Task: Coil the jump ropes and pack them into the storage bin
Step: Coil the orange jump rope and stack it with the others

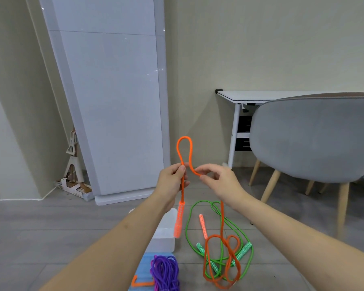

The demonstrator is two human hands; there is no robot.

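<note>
Left hand (172,177): pinches the orange rope (184,152) just above its hanging handle (179,220).
Right hand (218,179): fingers curl round the next bend.
Rope feel: probably soft, light, floppy; hold near the loop.
Rest of rope: floor (51,223), over green rope (189,227).
</note>
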